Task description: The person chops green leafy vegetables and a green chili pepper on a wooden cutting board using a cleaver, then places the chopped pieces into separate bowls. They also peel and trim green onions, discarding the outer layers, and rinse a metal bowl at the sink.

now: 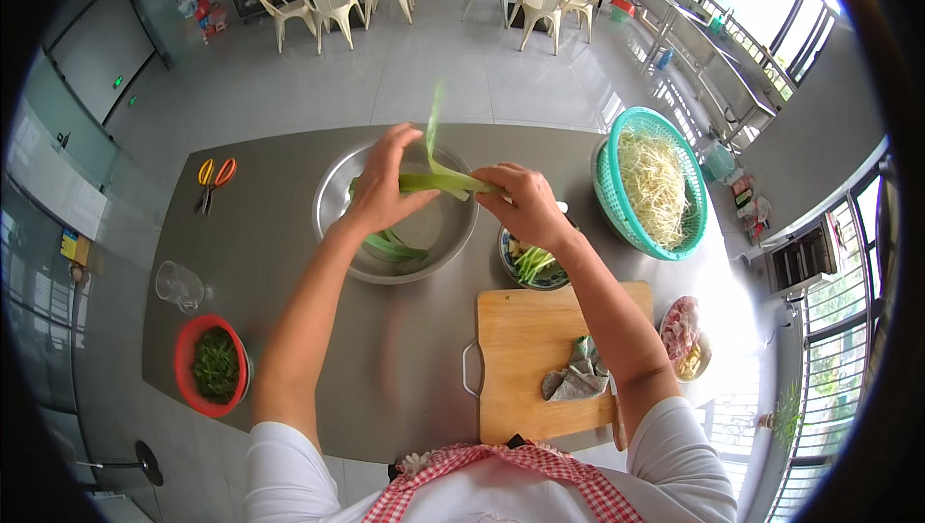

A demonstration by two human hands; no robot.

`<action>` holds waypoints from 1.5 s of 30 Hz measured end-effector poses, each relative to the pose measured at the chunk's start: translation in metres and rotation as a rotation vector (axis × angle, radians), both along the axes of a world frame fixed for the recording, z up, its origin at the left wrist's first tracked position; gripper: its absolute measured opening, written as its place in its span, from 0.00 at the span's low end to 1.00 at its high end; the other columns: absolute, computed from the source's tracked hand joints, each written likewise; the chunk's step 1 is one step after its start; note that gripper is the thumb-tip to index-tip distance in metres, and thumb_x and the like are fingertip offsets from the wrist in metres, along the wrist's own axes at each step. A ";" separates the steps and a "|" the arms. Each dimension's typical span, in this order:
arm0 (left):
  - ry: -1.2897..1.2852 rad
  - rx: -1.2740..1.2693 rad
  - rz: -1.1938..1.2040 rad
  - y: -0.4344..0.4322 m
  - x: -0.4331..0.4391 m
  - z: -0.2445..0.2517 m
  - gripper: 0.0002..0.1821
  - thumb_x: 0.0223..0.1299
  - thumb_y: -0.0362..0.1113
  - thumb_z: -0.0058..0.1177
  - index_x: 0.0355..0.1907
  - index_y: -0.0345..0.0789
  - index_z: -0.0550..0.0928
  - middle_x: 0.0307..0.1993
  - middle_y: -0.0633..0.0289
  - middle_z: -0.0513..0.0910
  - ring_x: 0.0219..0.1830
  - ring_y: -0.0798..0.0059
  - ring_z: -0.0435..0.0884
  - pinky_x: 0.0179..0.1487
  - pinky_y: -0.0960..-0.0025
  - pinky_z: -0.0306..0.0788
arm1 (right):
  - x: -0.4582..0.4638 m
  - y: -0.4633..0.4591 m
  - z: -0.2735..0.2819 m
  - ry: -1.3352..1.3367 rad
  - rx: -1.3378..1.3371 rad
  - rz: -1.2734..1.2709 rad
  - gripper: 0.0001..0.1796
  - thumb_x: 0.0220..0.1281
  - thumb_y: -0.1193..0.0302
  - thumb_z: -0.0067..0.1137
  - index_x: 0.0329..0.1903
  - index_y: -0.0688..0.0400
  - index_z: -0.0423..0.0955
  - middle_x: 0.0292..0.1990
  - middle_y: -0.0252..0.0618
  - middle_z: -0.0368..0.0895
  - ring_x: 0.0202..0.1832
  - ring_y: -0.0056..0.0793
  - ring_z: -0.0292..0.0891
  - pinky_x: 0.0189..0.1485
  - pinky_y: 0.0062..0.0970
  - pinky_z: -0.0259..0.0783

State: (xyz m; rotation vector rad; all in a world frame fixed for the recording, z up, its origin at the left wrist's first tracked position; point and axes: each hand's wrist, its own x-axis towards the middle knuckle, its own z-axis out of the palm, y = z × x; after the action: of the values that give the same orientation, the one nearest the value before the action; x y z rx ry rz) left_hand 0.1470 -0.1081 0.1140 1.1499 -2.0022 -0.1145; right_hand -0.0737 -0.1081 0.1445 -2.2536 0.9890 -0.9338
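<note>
Over a round stainless steel bowl (441, 252), both hands hold a long green stalk (426, 182), perhaps leek or celtuce; its kind is not certain. My left hand (386, 183) grips its left part, thumb below it. The fingertips of my right hand (526, 203) pinch its right end, just past the bowl's rim. A thin pale-green strip (434, 118) stands up from the stalk between the hands. Green leafy pieces (396, 247) lie in the bowl. Partly under my right forearm, a patterned dish (547, 279) holds cut green stems (535, 263) and pale pieces.
A wooden cutting board (520, 364) bears a crumpled grey cloth (576, 378), with a knife (618, 418) at its right edge. A teal basket (629, 212) of bean sprouts, a plate of raw meat (681, 328), a red bowl (184, 371) of greens, a glass mug (178, 286) and scissors (209, 183) surround the work area.
</note>
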 end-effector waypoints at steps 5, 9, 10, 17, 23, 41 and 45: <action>0.010 -0.221 -0.001 0.022 -0.021 0.043 0.40 0.37 0.34 0.64 0.57 0.38 0.61 0.58 0.55 0.60 0.60 0.58 0.58 0.60 0.61 0.56 | -0.020 0.016 0.015 -0.153 0.110 0.043 0.13 0.47 0.75 0.56 0.39 0.62 0.73 0.26 0.42 0.73 0.28 0.30 0.70 0.33 0.26 0.66; -0.216 -0.243 -0.004 0.043 -0.033 0.068 0.30 0.41 0.38 0.61 0.51 0.40 0.68 0.53 0.60 0.67 0.57 0.60 0.63 0.57 0.59 0.58 | -0.036 0.028 0.025 -0.300 0.351 0.089 0.13 0.49 0.77 0.56 0.40 0.64 0.73 0.25 0.34 0.72 0.29 0.16 0.65 0.32 0.20 0.64; -0.217 -0.252 -0.019 0.047 -0.037 0.072 0.28 0.42 0.38 0.60 0.51 0.41 0.69 0.53 0.61 0.67 0.57 0.61 0.63 0.57 0.59 0.58 | -0.039 0.032 0.027 -0.328 0.416 0.087 0.12 0.49 0.77 0.55 0.40 0.65 0.73 0.26 0.32 0.72 0.29 0.13 0.63 0.32 0.19 0.64; -0.240 -0.339 -0.101 0.072 -0.057 0.090 0.24 0.40 0.32 0.58 0.46 0.42 0.73 0.37 0.67 0.76 0.43 0.65 0.73 0.53 0.59 0.63 | -0.059 0.074 0.038 -0.564 0.594 0.226 0.14 0.50 0.81 0.54 0.44 0.66 0.71 0.33 0.29 0.75 0.35 0.13 0.67 0.36 0.16 0.65; -0.266 -0.541 -0.181 0.096 -0.089 0.083 0.13 0.38 0.29 0.55 0.33 0.40 0.80 0.30 0.67 0.75 0.32 0.70 0.75 0.40 0.66 0.70 | -0.085 0.118 0.031 -0.700 0.909 0.364 0.22 0.50 0.70 0.57 0.48 0.67 0.68 0.36 0.35 0.75 0.40 0.19 0.69 0.43 0.20 0.65; -0.293 -0.670 -0.380 0.113 -0.152 0.068 0.10 0.42 0.28 0.57 0.32 0.32 0.79 0.32 0.60 0.77 0.33 0.68 0.76 0.37 0.67 0.72 | -0.103 0.152 0.004 -0.821 0.773 0.004 0.12 0.59 0.67 0.52 0.31 0.66 0.73 0.21 0.28 0.71 0.23 0.11 0.64 0.23 0.14 0.59; -0.290 -0.669 -0.383 0.112 -0.150 0.067 0.10 0.43 0.28 0.56 0.32 0.31 0.79 0.32 0.60 0.77 0.33 0.68 0.77 0.37 0.66 0.72 | -0.110 0.156 0.000 -0.839 0.776 0.079 0.14 0.59 0.70 0.51 0.42 0.68 0.72 0.31 0.33 0.76 0.33 0.16 0.71 0.36 0.17 0.67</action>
State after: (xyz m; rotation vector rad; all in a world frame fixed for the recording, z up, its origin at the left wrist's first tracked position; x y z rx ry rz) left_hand -0.0030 0.0034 0.1808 0.3667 -2.2358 0.5203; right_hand -0.1839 0.0480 0.1448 -1.0833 0.6767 -1.0683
